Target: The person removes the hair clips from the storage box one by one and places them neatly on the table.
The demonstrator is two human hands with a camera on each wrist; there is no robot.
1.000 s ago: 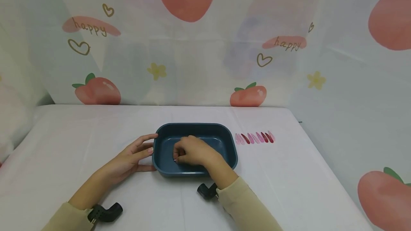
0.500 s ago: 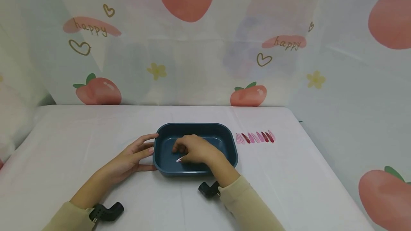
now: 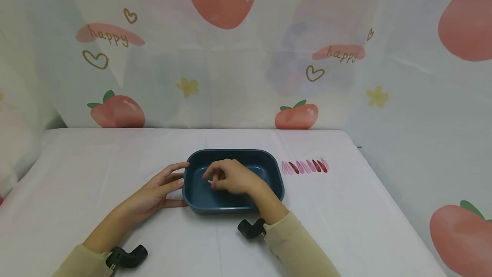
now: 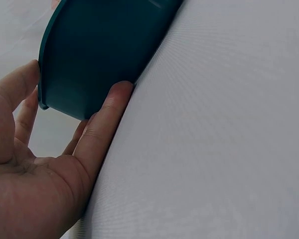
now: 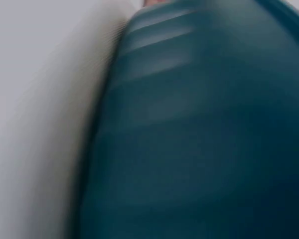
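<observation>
A dark blue rectangular tray stands on the white-covered table in the head view. With spread, nearly straight fingers, my left hand touches the tray's left side; the left wrist view shows fingertips against the tray wall. Over the inside of the tray, my right hand pinches a small pale pink hair clip between thumb and fingers, which partly hide it. The right wrist view is filled by the blurred outer wall of the tray; the right hand's grip is out of sight there.
To the right of the tray, several snap hair clips in pink and dark red lie in a row on the white tablecloth. A patterned curtain hangs behind the table.
My right hand has lifted slightly within the tray, bringing the hair clip up and a little left, and the clip's angle has changed. My left hand stays at the tray's side.
</observation>
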